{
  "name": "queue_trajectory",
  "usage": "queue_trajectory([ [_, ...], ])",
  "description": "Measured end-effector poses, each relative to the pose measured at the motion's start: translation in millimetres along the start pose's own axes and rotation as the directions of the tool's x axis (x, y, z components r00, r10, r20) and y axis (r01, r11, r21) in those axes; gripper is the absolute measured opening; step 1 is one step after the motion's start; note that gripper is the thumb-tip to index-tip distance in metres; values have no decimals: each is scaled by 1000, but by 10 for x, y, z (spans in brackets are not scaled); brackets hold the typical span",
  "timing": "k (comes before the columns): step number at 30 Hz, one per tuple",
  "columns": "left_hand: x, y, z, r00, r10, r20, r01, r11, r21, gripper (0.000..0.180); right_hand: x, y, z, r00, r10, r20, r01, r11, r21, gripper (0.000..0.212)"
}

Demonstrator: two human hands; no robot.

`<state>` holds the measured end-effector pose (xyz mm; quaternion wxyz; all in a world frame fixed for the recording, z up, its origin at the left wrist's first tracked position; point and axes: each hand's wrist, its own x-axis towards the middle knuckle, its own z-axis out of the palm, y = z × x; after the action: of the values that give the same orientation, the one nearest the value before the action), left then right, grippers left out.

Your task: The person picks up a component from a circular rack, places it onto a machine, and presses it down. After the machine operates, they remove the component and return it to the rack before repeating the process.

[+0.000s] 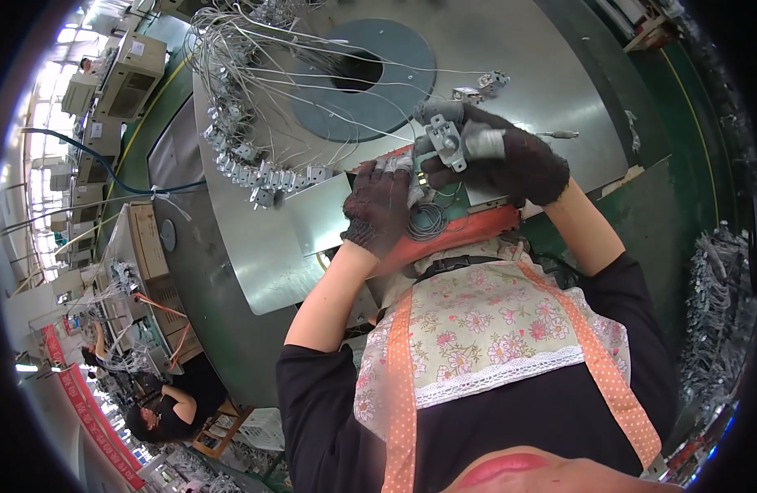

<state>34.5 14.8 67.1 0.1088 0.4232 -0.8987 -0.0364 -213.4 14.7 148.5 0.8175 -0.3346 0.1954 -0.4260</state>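
Note:
My right hand (514, 163), in a dark knit glove with grey fingertips, is closed around a silver metal bracket (446, 142) with a raised middle and flat ends. My left hand (378, 204), gloved the same way, lies with fingers stretched forward near the table's front edge; what is under its fingertips is hidden. Beside its thumb is a coil of thin grey cable (429, 222), resting over a red padded edge (469, 226). A small piece with yellowish spots (423, 178) shows between the hands. Past the right hand lie more small metal parts (481, 85).
A metal worktop (272, 267) carries a round grey plate (403, 62) with a dark central hole. Many cabled brackets (251, 172) lie along its left. A screwdriver-like rod (559, 134) is at right. Bundled cables (715, 316) hang far right. Another person (169, 403) sits lower left.

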Motion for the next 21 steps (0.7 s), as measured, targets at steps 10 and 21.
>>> queue_trajectory([
  [10,50,57,-113,998,-14,63,15,1000,-19,48,-100,4,86,999,-19,-33,14,990,-139,74],
  [21,-49,19,-3,987,41,-156,-41,999,4,36,-403,174,-80,983,-65,-174,102,972,213,61],
])
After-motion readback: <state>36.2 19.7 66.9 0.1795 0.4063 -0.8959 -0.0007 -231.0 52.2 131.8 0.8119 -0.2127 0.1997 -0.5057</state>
